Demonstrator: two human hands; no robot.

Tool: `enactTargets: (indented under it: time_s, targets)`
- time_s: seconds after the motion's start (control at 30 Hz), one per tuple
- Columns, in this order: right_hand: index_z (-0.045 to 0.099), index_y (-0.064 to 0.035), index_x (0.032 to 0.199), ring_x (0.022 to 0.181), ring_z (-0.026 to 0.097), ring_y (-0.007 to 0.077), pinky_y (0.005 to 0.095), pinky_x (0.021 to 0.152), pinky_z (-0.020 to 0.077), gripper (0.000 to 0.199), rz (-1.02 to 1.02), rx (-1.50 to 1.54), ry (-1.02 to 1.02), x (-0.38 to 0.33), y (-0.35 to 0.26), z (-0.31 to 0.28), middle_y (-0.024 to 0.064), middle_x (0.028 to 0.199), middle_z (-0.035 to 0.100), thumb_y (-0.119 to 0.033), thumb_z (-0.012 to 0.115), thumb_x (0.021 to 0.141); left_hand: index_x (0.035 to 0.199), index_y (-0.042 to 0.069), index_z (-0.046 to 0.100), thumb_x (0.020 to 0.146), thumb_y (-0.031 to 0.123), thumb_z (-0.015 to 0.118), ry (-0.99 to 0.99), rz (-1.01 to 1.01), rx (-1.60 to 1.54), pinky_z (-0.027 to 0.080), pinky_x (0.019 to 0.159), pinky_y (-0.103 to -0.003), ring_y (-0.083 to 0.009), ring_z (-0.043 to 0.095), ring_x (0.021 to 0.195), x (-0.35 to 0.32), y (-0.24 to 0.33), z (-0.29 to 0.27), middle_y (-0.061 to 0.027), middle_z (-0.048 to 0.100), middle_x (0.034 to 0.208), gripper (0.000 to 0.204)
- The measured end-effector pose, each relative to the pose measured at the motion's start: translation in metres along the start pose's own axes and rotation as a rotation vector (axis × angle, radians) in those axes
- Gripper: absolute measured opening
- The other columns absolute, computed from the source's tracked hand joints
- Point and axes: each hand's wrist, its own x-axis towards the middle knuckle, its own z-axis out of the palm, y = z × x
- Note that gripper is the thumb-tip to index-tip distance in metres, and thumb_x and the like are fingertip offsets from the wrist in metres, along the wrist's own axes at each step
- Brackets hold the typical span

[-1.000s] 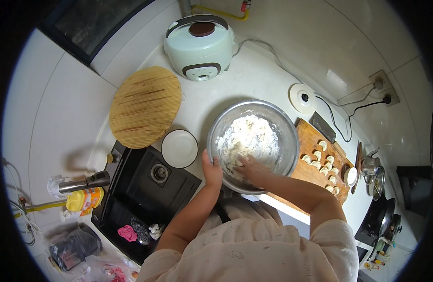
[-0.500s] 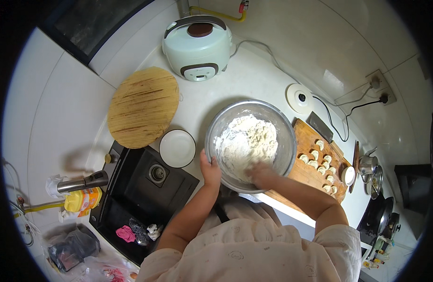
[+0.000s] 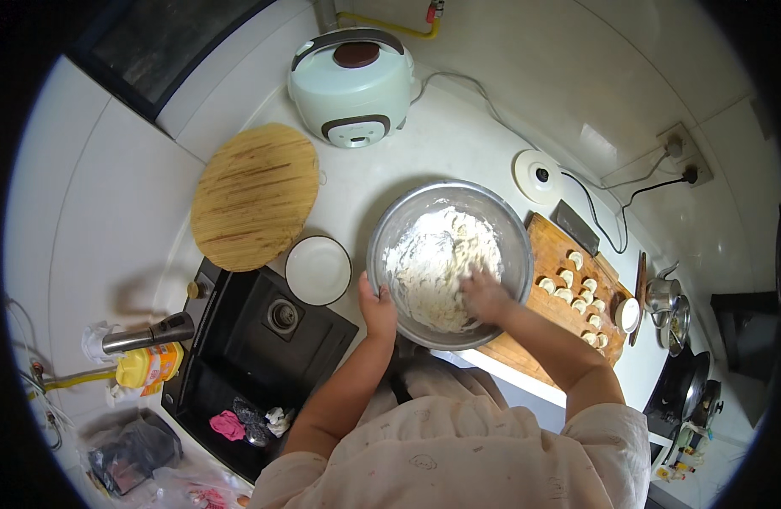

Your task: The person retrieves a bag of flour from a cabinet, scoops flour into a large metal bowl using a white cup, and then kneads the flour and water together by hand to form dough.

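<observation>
- The pale bench (image 3: 433, 127) spreads behind and beside everything; clock directions below are taken from the metal bowl's middle.
- A black sink (image 3: 246, 339) is set in at 8 o'clock, with a pink cloth (image 3: 227, 425) and other crumpled items in its near end.
- The wide metal bowl (image 3: 516, 250) sits near the bench's front edge.
- A wooden cutting board (image 3: 549, 246) lies just beside the bowl, between 3 and 4 o'clock.
- A round wooden board (image 3: 255, 197) is near 10 o'clock.
- The pale green rice cooker (image 3: 352, 93) stands at 11 o'clock.
- White flour mixture (image 3: 437, 254), partly clumped, covers the bowl's bottom.
- A white dish (image 3: 318, 271) sits at 9 o'clock.
- The left hand (image 3: 379, 310) grips the bowl's side at 8 o'clock.
- The right hand (image 3: 485, 297) is inside, between 4 and 5 o'clock, at the mixture; it is blurred, so I cannot tell how its fingers are bent.
- Small crescent-shaped dough pieces (image 3: 579, 305) dot the cutting board.
</observation>
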Motion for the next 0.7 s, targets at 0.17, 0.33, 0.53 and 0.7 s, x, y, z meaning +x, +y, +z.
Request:
enactTargets:
  time_s: [0.17,0.33,0.53,0.7]
  targets:
    - [0.051,-0.0085,0.120,0.130,0.023,0.0346,0.0445,0.108,0.0149,0.042,-0.220,0.737,0.449,0.029,-0.053,0.019,0.0120,0.139,0.030,-0.017,0.053,0.079,0.119,-0.002,0.039,0.081,-0.008,0.045,0.001,-0.013,0.064,0.039,0.086,-0.029,-0.0198,0.053,0.096,-0.002,0.005,0.000,-0.0133,0.054,0.106,0.039]
    - [0.046,-0.0125,0.125,0.131,0.021,0.0305,0.0428,0.108,0.0149,0.043,0.039,0.367,0.417,0.075,0.008,-0.032,0.0111,0.141,0.027,-0.018,0.050,0.082,0.119,-0.001,0.040,0.081,-0.008,0.045,-0.028,0.025,0.097,0.039,0.086,-0.029,-0.0199,0.053,0.096,-0.003,0.013,-0.003,-0.0133,0.054,0.105,0.038]
    - [0.046,-0.0075,0.121,0.128,0.028,0.0316,0.0397,0.103,0.0282,0.040,0.325,0.754,0.259,0.004,0.032,0.000,0.0154,0.136,0.032,-0.022,0.044,0.084,0.119,-0.001,0.040,0.081,-0.008,0.044,-0.004,0.018,0.074,0.039,0.086,-0.029,-0.0205,0.053,0.097,-0.003,0.012,-0.002,-0.0134,0.053,0.108,0.039]
    - [0.037,-0.0006,0.126,0.122,0.036,0.0349,0.0389,0.097,0.0368,0.046,0.006,0.540,0.048,-0.010,-0.041,0.006,0.0181,0.136,0.032,-0.018,0.045,0.084,0.120,-0.002,0.040,0.082,-0.007,0.045,0.021,0.028,0.073,0.039,0.086,-0.029,-0.0215,0.053,0.097,-0.005,0.005,0.001,-0.0140,0.054,0.107,0.039]
